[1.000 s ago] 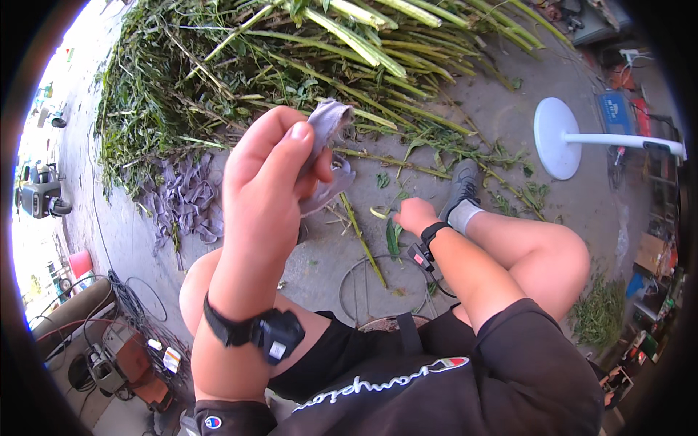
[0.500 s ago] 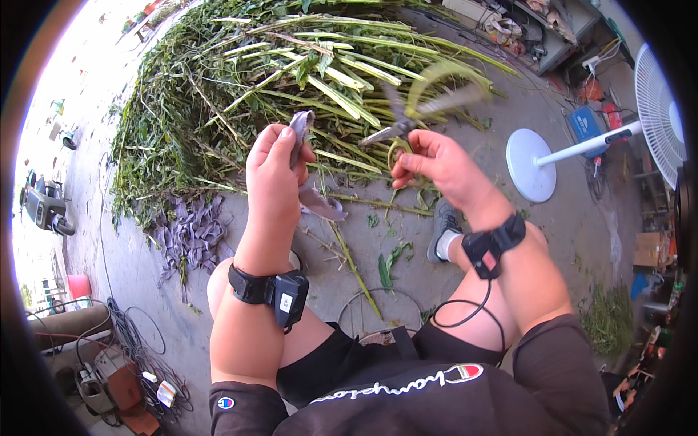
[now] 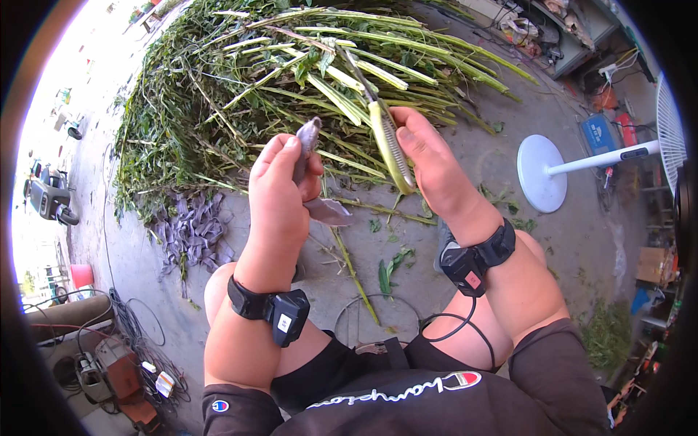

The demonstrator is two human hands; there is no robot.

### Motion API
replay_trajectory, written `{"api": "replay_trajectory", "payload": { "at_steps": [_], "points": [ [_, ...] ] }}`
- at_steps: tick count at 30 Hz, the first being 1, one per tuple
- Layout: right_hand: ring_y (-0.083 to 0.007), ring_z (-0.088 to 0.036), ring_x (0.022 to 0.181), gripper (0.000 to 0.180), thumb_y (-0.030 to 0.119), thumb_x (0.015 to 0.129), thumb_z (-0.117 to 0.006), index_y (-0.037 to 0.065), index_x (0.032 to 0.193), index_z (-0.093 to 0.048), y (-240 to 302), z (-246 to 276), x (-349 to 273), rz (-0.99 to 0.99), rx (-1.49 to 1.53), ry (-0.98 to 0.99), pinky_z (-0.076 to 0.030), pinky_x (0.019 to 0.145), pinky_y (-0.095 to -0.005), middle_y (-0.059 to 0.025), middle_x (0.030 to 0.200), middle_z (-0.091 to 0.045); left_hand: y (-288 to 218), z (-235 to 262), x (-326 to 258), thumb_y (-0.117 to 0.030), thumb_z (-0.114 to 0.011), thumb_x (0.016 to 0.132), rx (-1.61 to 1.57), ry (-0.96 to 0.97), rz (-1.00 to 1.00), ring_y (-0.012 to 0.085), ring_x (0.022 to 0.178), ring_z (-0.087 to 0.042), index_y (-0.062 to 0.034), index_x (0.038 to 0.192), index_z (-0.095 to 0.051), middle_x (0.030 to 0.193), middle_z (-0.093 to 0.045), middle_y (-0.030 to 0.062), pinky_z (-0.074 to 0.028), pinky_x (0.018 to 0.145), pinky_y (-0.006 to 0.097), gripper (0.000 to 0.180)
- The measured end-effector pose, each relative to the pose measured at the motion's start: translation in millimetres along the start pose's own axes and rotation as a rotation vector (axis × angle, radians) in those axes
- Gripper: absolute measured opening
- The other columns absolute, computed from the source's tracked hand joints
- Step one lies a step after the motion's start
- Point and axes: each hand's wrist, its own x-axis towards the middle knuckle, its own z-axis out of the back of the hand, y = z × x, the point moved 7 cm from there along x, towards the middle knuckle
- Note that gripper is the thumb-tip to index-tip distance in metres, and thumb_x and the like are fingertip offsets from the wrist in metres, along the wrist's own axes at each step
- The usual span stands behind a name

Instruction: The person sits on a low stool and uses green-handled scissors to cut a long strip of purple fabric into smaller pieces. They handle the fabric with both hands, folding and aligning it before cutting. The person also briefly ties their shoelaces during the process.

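My left hand is closed, pinching a strip of grey cloth between thumb and fingers. One end of the strip sticks up above the thumb and the other hangs out below the fingers. To its right, my right hand grips scissors with yellow-green handles, seen edge-on with the blades pointing up and away. The fingers behind the handles are partly hidden. Beyond both hands lies a large heap of cut green stems with leaves. A tangle of similar grey cloth strips rests on the floor at left.
At right stands a white fan base with its pole, near a blue box. A wire ring and a loose stem lie between my legs. Cables and machinery sit at lower left, a parked scooter beyond.
The scissors have turned in my right hand, from handles swinging up and right to blades pointing away. My left hand still holds the cloth strip; the view has shifted slightly.
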Motion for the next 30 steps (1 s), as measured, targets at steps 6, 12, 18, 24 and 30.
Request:
{"api": "replay_trajectory", "payload": {
  "at_steps": [6,12,18,24,30],
  "points": [
    [-0.0183,-0.056,0.091,0.053,0.022,0.081,-0.073,-0.001,0.122,-0.048,30,-5,-11,0.257,-0.567,-0.078,-0.043,0.085,-0.0315,-0.0104,0.107,-0.057,-9,-8,14,-0.015,-0.045,0.098,-0.108,0.135,-0.038,0.0092,0.048,-0.037,-0.0059,0.09,-0.052,0.071,-0.058,0.0087,-0.03,0.046,0.022,0.014],
    [-0.0251,-0.053,0.095,0.067,0.034,0.07,-0.077,0.003,0.121,-0.047,64,-25,-37,0.617,-0.969,-0.094,-0.032,0.089,-0.0401,-0.0081,0.103,-0.055,-8,-14,6,-0.016,-0.045,0.098,-0.029,0.058,-0.062,0.0093,0.051,-0.041,-0.0047,0.092,-0.053,0.07,-0.057,0.0076,-0.03,0.047,0.022,0.015],
    [-0.0223,-0.048,0.109,0.073,0.027,0.071,-0.08,0.001,0.126,-0.04,43,-23,-42,0.335,-0.4,0.042,-0.037,0.1,-0.0346,-0.0119,0.118,-0.047,-3,-18,0,-0.017,-0.045,0.097,-0.002,0.121,-0.028,0.0088,0.054,-0.042,-0.0051,0.09,-0.053,0.07,-0.056,0.0066,-0.029,0.048,0.02,0.016],
    [-0.0177,-0.042,0.116,0.088,0.044,0.069,-0.078,0.001,0.13,-0.033,21,-27,-35,-0.055,0.14,0.187,-0.028,0.105,-0.0332,-0.0093,0.12,-0.045,-6,-20,-2,-0.017,-0.045,0.097,0.013,0.163,-0.056,0.0086,0.055,-0.042,-0.0055,0.088,-0.052,0.071,-0.057,0.0075,-0.03,0.049,0.02,0.016],
    [-0.0212,-0.051,0.113,0.075,0.045,0.068,-0.077,0.001,0.121,-0.047,5,-39,-43,-0.262,0.615,0.386,-0.032,0.104,-0.0344,-0.0132,0.115,-0.056,-13,-30,-14,-0.017,-0.046,0.097,0.092,0.145,-0.107,0.0092,0.058,-0.046,-0.0042,0.092,-0.051,0.073,-0.055,0.0055,-0.037,0.054,0.02,0.015]
  ]
}}
